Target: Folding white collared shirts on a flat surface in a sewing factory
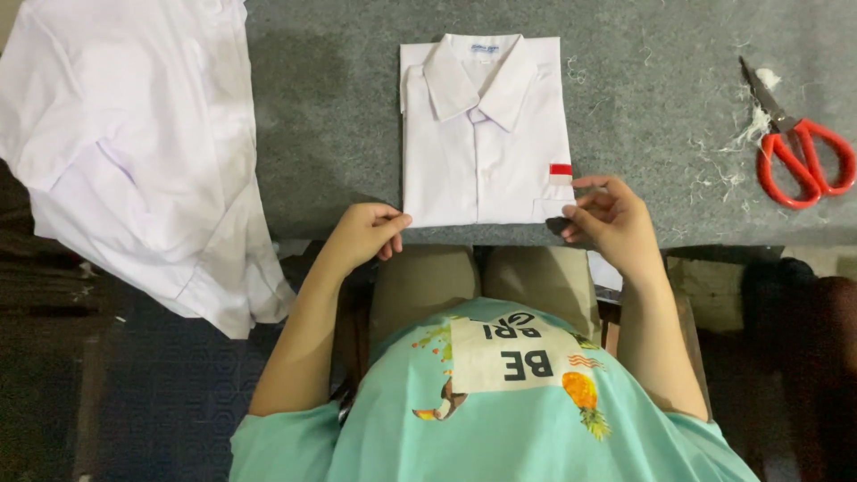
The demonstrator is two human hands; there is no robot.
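Two hands: both sit at the near edge of a folded white shirt [485, 134], one at each lower corner.
Left hand [364, 234]: thumb and fingers pinched together on the shirt's lower left corner, just where the cloth meets the table's edge.
Right hand [611, 217]: fingers curled and closed on the lower right corner, beside the chest pocket.
Folded white shirt: a neat, flat rectangle of smooth, thin woven cloth, collar pointing away from the person, button placket running down the middle; it lies in the middle of the table, its lower hem right at the near edge.
Pocket badge [561, 170]: a small red-and-white strip stitched above the pocket on the shirt's right side.
Table [321, 134]: covered in grey felt-like cloth, rough and speckled, with a straight front edge.
Loose white garment [134, 152]: the same thin white fabric, unfolded, rumpled in soft creases, spread over the table's left end and hanging down past the edge.
Scissors [797, 143]: metal blades, orange plastic loop handles, lying on the far right of the table, well apart from the shirt.
Thread scraps [748, 129]: wispy white fluff and snippets scattered on the felt around the scissors' blades.
Person: seated close to the table, wearing a mint-green printed tee [482, 411], beige trousers showing under the table's edge.
Containers: I can make out just the shirt pocket, flat, its contents not visible.
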